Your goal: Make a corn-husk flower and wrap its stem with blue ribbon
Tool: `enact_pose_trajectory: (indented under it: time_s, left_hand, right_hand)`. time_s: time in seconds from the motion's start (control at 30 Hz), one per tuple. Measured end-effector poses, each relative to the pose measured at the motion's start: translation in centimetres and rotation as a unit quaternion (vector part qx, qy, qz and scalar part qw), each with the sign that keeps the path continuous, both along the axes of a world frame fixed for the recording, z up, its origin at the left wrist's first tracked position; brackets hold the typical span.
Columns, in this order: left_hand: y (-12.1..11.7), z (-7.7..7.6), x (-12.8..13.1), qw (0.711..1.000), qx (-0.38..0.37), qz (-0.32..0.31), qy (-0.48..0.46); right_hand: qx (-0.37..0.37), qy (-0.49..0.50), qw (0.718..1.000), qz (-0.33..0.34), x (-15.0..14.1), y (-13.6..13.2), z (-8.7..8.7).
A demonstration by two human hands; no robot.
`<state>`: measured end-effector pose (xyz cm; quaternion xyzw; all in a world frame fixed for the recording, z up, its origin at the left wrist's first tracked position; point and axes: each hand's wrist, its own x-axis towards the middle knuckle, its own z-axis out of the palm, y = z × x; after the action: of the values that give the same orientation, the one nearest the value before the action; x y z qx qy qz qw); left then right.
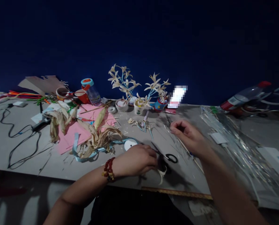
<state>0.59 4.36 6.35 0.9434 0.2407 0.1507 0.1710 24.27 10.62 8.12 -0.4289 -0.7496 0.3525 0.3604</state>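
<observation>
My left hand (136, 160), wearing a red bead bracelet (109, 170), is low over the front of the table with its fingers closed. Pale curved petals of a husk flower (162, 175) stick out at its fingertips; the rest is hidden by the hand. Black-handled scissors (171, 158) lie just beyond those fingers. My right hand (187, 136) is raised to the right, fingers curled into a pinch above thin dark wires (166, 123). What it pinches, if anything, is too small to tell. A thin stick (197, 164) lies under the right hand.
Pale flowers on blue stems (124, 78) stand in small pots at the back. Loose husks (97, 137), blue ribbon (77, 153) and pink paper (70, 137) cover the left. Clear plastic wrappers (242, 150) and a tilted bottle (244, 95) lie right. A black cable (12, 153) trails far left.
</observation>
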Motion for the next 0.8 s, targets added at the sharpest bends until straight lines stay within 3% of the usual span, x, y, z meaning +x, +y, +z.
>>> enact_pose_trajectory:
  time_s: [0.13, 0.3, 0.5, 0.73, 0.8]
  left_hand:
    - [-0.6, 0.6, 0.0, 0.997, 0.048, 0.032, 0.041]
    - [-1.5, 1.1, 0.0, 0.993, 0.103, 0.041, 0.043]
    - [-1.9, 0.6, 0.3, 0.989, 0.136, 0.044, 0.048]
    - [-1.9, 0.4, 0.3, 0.992, 0.118, 0.017, 0.051]
    - [-1.7, 0.9, 0.3, 0.993, 0.105, 0.012, 0.044]
  right_hand:
    - [0.002, -0.033, 0.997, 0.064, -0.6, -1.5, 0.1]
    - [0.002, -0.021, 1.000, -0.005, -0.6, -0.7, -0.5]
    - [-0.026, -0.051, 0.976, 0.211, -2.9, -2.2, 1.2]
    - [0.065, -0.053, 0.950, 0.302, -4.7, -2.6, 1.6]
    - [0.065, -0.043, 0.952, 0.295, -4.7, -2.5, 1.3]
